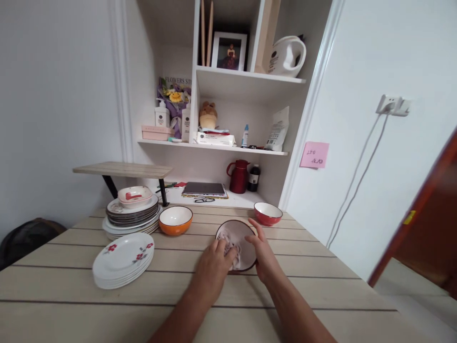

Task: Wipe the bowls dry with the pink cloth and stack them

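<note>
My left hand (214, 267) covers the near-left part of the dark-rimmed bowl (238, 247), about 8 o'clock; a crumpled cloth (228, 244) is partly under my fingers. My right hand (262, 252) hides the rim at 4 o'clock. Both forearms are cut off by the bottom edge. Pink note (314, 155) on the wall at 2 o'clock: writing too small to read. Dark bag (24, 238) at 9 o'clock is cut by the left edge.
</note>
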Demonstrator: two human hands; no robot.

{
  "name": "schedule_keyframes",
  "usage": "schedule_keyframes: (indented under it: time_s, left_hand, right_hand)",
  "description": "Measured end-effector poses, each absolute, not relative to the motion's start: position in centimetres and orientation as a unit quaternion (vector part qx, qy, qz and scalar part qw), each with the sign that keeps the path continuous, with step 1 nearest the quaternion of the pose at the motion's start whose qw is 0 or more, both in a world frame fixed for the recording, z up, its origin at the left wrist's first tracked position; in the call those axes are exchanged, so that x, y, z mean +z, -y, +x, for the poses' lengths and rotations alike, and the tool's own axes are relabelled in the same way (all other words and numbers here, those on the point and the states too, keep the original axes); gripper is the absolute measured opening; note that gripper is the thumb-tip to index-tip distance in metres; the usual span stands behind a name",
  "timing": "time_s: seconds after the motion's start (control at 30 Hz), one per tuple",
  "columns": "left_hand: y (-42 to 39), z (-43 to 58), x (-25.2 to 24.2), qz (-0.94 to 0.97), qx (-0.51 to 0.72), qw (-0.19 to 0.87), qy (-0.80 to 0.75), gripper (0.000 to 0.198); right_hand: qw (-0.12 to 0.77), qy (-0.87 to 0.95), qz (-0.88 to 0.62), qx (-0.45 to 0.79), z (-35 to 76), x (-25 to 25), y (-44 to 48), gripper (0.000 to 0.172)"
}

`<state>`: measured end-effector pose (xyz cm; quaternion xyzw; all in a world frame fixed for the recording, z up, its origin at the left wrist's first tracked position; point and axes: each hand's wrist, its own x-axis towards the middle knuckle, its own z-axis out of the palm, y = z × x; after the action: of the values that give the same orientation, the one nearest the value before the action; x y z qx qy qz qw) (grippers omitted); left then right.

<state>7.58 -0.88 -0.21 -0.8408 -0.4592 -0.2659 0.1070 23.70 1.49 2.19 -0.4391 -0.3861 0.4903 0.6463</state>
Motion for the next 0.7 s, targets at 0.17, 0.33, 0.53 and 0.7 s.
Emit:
schedule_keyframes:
  time_s: [0.17, 0.33, 0.53, 0.7]
  left_hand:
    - [1.3, 8.2, -0.7, -0.818, -0.374, -0.217, 0.378, 0.047]
    - [0.6, 7.8, 0.7, -0.596, -0.546, -0.438, 0.393, 0.043]
    - [0.1, 6.2, 2.0, -0.505, -0.644, -0.437, 0.374, 0.058]
    - [0.4, 6.5, 1.2, -0.523, -0.62, -0.447, 0.378, 0.062]
  right_hand:
    - [0.721, 0.34, -0.425, 0.429, 25.4, 1.7, -2.7, 0.073]
    - [0.701, 0.26, -0.412, 0.521, 26.4, 1.6, -2.8, 0.064]
    - [0.652, 0.233, -0.395, 0.604, 24.4, 1.2, -2.3, 0.044]
    - [0.642, 0.235, -0.398, 0.612, 23.8, 0.5, -2.6, 0.04]
